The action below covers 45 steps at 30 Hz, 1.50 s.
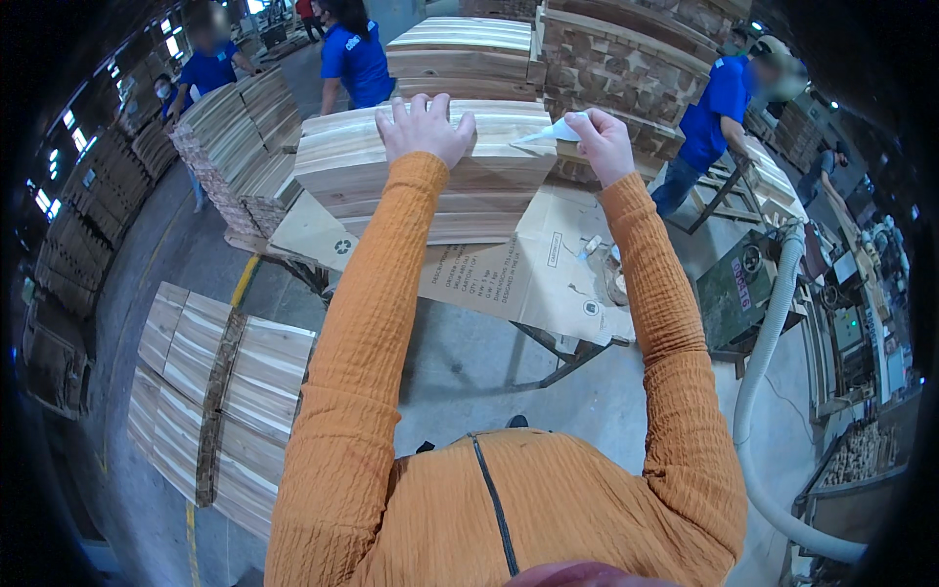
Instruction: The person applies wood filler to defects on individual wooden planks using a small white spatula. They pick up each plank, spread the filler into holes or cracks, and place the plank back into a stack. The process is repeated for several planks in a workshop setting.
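Note:
My left hand [424, 128] lies flat with fingers spread on top of a stack of pale wooden boards [342, 171] that rests on a cardboard-covered table [489, 279]. My right hand [602, 144] is closed around a small white squeeze bottle [554, 132]. Its thin nozzle points left at the right edge of the top board. Both arms wear orange sleeves.
More board stacks stand at the left [235, 142], behind [460, 54] and low on the floor [210, 401]. People in blue shirts work at the back left [354, 59] and right [714, 122]. A grey hose [773, 342] and machines are on the right.

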### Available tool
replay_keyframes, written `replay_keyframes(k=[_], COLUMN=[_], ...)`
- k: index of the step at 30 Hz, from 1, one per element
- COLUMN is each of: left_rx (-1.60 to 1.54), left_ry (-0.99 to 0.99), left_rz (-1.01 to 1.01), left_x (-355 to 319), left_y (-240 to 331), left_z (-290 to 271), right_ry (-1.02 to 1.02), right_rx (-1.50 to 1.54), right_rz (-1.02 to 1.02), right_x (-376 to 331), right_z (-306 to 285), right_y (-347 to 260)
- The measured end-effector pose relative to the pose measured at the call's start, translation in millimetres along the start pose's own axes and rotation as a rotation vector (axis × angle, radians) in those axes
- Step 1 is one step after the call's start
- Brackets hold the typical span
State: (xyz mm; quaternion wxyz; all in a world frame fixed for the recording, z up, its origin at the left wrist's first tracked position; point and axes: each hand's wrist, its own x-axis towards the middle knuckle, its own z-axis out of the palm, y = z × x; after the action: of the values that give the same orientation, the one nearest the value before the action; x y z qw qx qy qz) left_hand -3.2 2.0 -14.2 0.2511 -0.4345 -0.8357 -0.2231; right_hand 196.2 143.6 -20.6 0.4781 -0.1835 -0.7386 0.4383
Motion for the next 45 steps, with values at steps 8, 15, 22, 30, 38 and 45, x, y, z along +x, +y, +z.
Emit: replay_keyframes(k=[8,15,22,30,38,45], left_rx=[-0.037,-0.032,-0.024,0.007,-0.037,-0.031], left_ry=[-0.061,-0.054,-0.067,0.007,-0.051,-0.06], left_rz=[0.019,0.016,0.011,-0.01,0.008,0.019], left_x=[8.3,9.7,10.1,10.1,10.2,9.2], left_y=[5.0,3.5,4.3,3.1,7.5,3.9], left_z=[-6.2,-3.8,-3.5,3.7,-2.7,-3.8], right_ry=[0.015,0.006,0.018,0.028,0.053,0.058], right_rx=[-0.002,0.007,0.001,0.035,-0.019,0.004], right_rz=[-0.007,-0.008,-0.016,-0.015,-0.024,-0.035], right_x=[10.2,10.5,8.7,6.2,5.8,3.9], right_z=[-7.0,-11.6,-15.4,-19.8,-31.8,-32.0], right_y=[4.4,7.3,7.8,5.1,9.4,7.1])
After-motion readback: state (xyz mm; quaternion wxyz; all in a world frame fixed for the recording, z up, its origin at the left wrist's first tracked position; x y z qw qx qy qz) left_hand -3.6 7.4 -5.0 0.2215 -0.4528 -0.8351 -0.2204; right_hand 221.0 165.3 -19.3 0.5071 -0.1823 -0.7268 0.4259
